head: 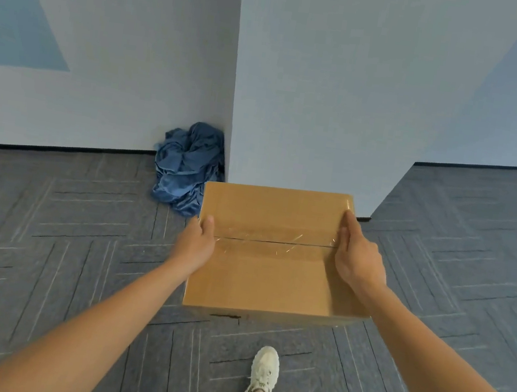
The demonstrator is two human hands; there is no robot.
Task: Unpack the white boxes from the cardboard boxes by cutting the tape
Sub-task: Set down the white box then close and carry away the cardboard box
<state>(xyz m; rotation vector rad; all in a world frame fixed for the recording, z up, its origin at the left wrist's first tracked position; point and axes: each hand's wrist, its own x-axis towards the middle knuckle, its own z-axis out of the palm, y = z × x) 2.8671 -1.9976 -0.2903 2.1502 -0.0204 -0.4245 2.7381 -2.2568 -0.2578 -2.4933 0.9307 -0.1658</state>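
Note:
A brown cardboard box is held in the air in front of me, above the floor. Its top flaps are closed and clear tape runs along the centre seam. My left hand grips the box's left side, thumb lying on the top face. My right hand grips the right side, thumb on top near the seam's end. No white boxes and no cutting tool are visible.
A crumpled blue cloth lies on the grey carpet tiles against the corner of a white wall. My foot in a white shoe stands below the box. Open carpet extends left and right.

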